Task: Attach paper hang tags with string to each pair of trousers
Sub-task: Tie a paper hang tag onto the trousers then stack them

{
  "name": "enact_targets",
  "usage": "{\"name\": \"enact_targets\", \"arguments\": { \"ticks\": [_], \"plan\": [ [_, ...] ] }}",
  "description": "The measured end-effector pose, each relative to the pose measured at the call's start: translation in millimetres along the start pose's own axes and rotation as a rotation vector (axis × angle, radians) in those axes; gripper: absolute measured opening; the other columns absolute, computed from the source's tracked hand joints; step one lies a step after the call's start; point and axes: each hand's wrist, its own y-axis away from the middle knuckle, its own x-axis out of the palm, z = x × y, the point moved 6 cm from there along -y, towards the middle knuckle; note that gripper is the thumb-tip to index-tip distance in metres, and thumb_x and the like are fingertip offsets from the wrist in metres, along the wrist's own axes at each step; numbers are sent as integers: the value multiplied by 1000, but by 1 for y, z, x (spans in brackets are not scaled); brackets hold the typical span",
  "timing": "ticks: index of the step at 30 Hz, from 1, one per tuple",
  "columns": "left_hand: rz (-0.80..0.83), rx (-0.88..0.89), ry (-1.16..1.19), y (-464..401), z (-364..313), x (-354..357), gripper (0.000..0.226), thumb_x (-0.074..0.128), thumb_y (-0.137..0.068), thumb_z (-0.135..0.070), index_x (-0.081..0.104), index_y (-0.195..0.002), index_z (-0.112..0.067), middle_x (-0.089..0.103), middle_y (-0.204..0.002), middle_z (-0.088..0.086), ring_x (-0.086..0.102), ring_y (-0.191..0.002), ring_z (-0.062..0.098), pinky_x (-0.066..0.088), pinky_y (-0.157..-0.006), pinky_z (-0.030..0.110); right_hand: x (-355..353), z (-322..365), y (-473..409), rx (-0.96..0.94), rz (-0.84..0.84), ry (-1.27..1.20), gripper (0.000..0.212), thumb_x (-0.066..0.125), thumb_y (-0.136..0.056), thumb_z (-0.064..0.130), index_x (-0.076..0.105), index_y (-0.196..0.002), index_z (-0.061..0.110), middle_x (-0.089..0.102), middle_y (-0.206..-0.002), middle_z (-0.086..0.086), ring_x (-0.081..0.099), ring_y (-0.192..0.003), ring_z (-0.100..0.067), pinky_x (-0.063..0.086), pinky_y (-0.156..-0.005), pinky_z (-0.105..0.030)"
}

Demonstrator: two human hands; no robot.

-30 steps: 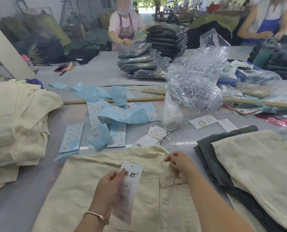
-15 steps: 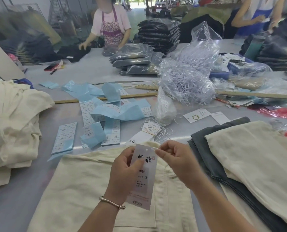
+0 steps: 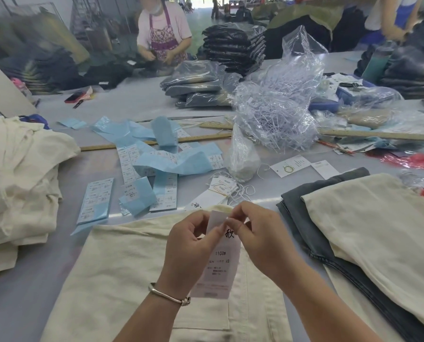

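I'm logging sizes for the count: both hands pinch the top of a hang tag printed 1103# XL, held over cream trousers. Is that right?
Not quite. The head view shows the hang tag printed 1103# XS, not XL. The rest stands: the left hand and right hand pinch its top over the cream trousers.

- Paper hang tag (image 3: 218, 257), pinched at its top between our left hand (image 3: 191, 245) and right hand (image 3: 260, 238): we read one brushed Chinese character, "欣", near the top edge; beneath it "1103#"; one line lower "XS". The smaller print under that is too fine for us to read.
- Label sheets (image 3: 96, 201) on the desk (image 3: 33, 280): we read "1103#" on one sticker (image 3: 129, 186); the rest is illegible.
- White card (image 3: 291, 166) with a green ring mark: text unreadable.
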Motion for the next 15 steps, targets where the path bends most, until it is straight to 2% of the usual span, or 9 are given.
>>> {"name": "enact_targets", "arguments": {
  "ticks": [2, 7, 15],
  "plan": [
    [-16, 15, 8, 1, -3, 2, 7, 71, -78, -28, 72, -83, -24, 72, -77, 2, 68, -74, 28, 56, -67, 47, 0, 4, 2, -10, -28, 11, 9, 61, -92, 20, 60, -84, 16, 63, -77, 5, 48, -64, -12, 44, -65, -35],
    [-25, 28, 33, 1, -10, 2, 7, 71, -78, -26, 72, -85, -23, 72, -78, 2, 69, -73, 23, 56, -66, 40, -8, 10, 5, -44, -174, 33, 12, 60, -93, 16, 57, -82, 13, 59, -76, 5, 52, -69, -17, 44, -65, -35],
    [-17, 17, 76, 3, -15, 6, 10, 70, -79, -24, 72, -85, -18, 72, -78, 4, 66, -70, 18, 53, -66, 36, -12, 15, 12, -113, -339, -6, 14, 61, -91, 17, 58, -78, 12, 56, -70, 10, 47, -60, -10, 42, -57, -27]
  ]
}}
